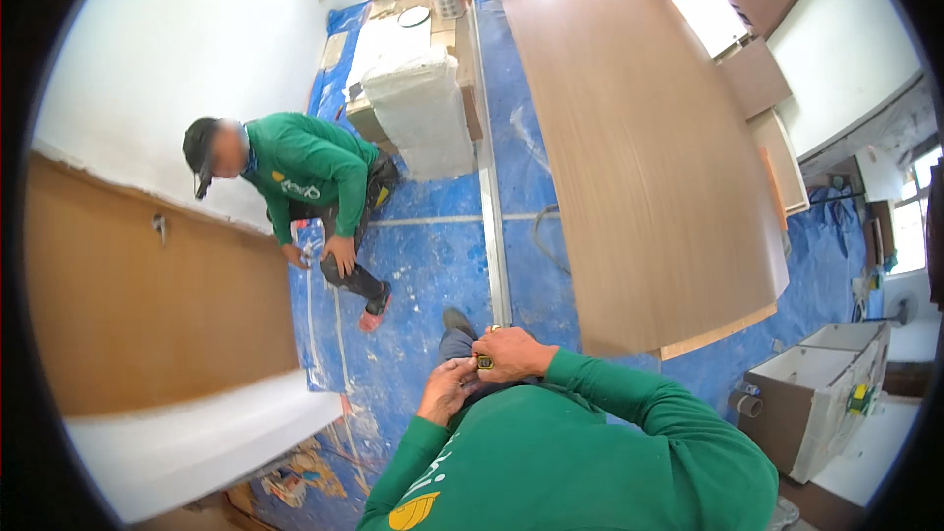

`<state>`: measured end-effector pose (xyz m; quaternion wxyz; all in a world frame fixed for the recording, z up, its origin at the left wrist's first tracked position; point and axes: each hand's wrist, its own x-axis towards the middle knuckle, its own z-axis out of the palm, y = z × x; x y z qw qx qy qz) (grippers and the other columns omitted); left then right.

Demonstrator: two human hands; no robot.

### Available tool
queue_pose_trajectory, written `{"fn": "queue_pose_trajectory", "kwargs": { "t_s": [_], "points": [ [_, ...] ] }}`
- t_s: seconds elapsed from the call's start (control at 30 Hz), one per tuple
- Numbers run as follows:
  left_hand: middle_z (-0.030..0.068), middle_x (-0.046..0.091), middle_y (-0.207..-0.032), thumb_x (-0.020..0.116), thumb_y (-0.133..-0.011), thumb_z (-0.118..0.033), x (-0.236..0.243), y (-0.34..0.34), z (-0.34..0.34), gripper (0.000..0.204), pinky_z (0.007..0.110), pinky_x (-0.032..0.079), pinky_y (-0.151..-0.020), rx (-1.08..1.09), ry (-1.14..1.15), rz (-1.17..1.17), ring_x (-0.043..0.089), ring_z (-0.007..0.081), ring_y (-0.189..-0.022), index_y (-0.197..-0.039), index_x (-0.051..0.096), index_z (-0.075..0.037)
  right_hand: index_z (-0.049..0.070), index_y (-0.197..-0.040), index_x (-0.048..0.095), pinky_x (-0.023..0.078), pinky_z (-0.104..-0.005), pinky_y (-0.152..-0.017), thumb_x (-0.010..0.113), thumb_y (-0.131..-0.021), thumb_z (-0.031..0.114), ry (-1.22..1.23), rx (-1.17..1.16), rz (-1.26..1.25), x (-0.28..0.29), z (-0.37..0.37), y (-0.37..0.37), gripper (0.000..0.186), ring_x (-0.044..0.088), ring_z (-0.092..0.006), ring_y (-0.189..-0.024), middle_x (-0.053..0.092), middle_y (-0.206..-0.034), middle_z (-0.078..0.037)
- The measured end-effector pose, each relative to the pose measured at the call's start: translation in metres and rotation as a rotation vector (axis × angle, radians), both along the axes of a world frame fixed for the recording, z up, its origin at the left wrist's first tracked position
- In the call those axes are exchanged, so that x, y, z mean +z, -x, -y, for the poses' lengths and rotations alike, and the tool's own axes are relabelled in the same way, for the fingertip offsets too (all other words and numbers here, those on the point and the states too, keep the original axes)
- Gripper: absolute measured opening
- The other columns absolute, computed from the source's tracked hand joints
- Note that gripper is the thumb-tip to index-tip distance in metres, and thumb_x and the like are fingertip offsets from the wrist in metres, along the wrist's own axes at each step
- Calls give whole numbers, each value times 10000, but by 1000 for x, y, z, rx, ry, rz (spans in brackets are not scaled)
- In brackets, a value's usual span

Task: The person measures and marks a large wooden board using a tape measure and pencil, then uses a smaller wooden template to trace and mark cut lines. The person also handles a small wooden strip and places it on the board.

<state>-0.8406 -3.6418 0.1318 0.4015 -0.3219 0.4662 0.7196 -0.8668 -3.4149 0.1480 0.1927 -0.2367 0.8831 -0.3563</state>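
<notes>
In front of my body, my right hand is closed round a small yellow-and-black tape measure. My left hand is closed too, its fingertips meeting the tape measure from the left side. A long, narrow silver metal strip stretches away across the floor, and its near end lies just beyond my right hand. Whether that hand touches the strip cannot be made out. One of my dark shoes shows past my hands.
A co-worker in a green shirt crouches at the left, beside a brown door. Large wood-grain panels stand at the right. Wrapped boxes sit ahead on the blue floor sheeting. A cabinet carcass stands at the lower right.
</notes>
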Motion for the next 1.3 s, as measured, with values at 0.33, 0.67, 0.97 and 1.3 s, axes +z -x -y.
{"fn": "queue_pose_trajectory", "kwargs": {
  "t_s": [0.33,0.67,0.97,1.3],
  "points": [
    [126,748,-976,768,-1001,-97,-22,299,-10,125,398,648,-849,-499,-159,-182,771,273,-912,-1007,673,-16,117,-1022,796,588,-528,-868,696,-882,453,-208,-428,16,24,-31,171,377,712,-388,-996,743,-982,-164],
    [141,770,-1022,718,-1020,-26,-17,582,-99,142,405,668,-847,-431,-191,-403,802,332,-970,-1087,600,-68,181,-1041,798,564,-532,-835,672,-867,444,-427,-870,157,15,-237,179,339,678,-345,-1027,741,-919,-123],
    [86,691,-1116,672,-1080,-77,-24,813,-238,214,423,612,-1001,-355,19,-484,717,230,-1037,-1282,623,-24,224,-1000,854,577,-502,-828,782,-868,342,-448,-1145,222,1,-396,244,191,704,-344,-974,781,-923,-82],
    [80,730,-1076,737,-1053,-86,-64,962,-360,175,340,621,-912,-307,98,-368,740,219,-997,-1202,711,3,152,-971,827,569,-487,-820,770,-926,377,-630,-995,51,70,-620,526,236,694,-352,-937,752,-877,-86]
  ]
}}
